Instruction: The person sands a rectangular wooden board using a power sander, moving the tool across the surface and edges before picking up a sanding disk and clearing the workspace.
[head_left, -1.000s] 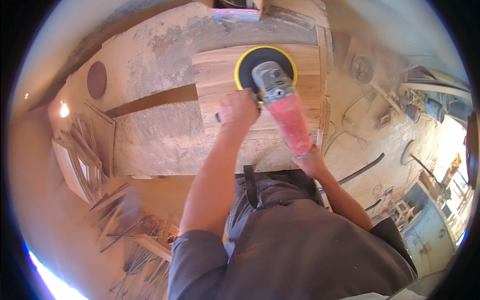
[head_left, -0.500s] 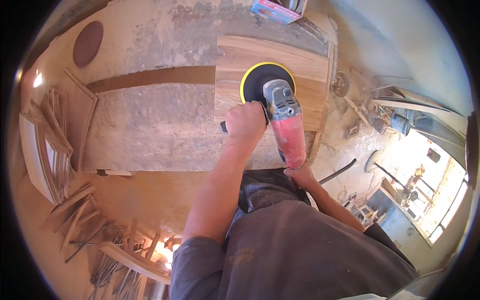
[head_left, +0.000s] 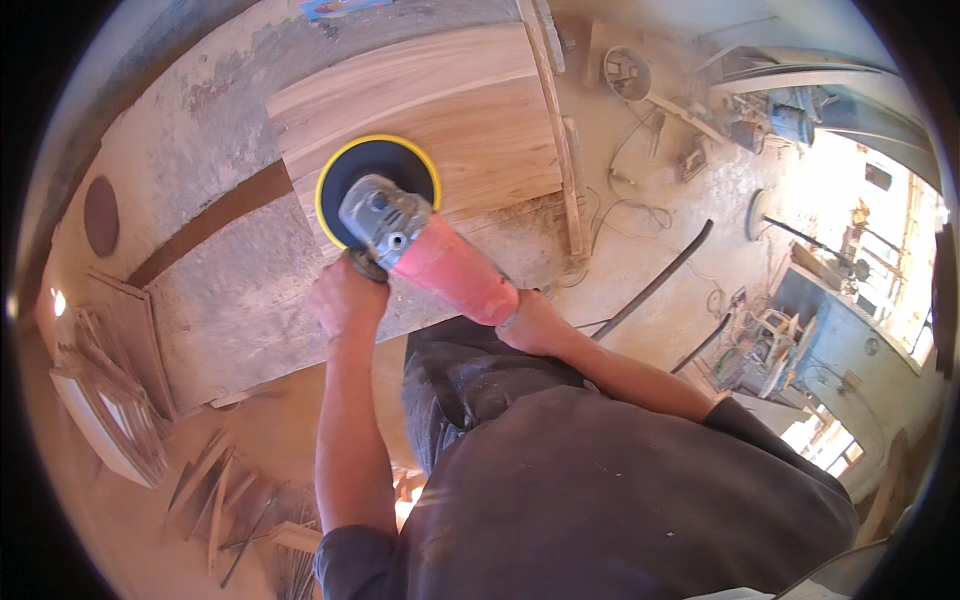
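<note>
A disc sander [head_left: 450,268] with a red body, grey head and black yellow-rimmed pad lies over a wooden panel [head_left: 470,100]. My left hand [head_left: 345,298] is closed round the dark side handle by the head. At the rear end of the red body, close to my waist, my right hand [head_left: 533,322] is wrapped on the grip, its fingers partly hidden. The round pad covers the panel's near left part and reaches past its left edge. Its underside is out of sight, so I cannot tell whether it is spinning.
The panel rests on a worn bench [head_left: 235,290] with a long slot. A brown round disc [head_left: 101,217] lies at the bench's far left. Wooden boards [head_left: 105,410] are stacked at left. A wooden strip [head_left: 560,130] runs along the panel's right side; a dark hose [head_left: 660,278] stretches beyond.
My view has turned and shifted right. Both hands have moved the sander leftward over the panel, toward its near left edge, and its body now slants more. The grip of both hands stays the same.
</note>
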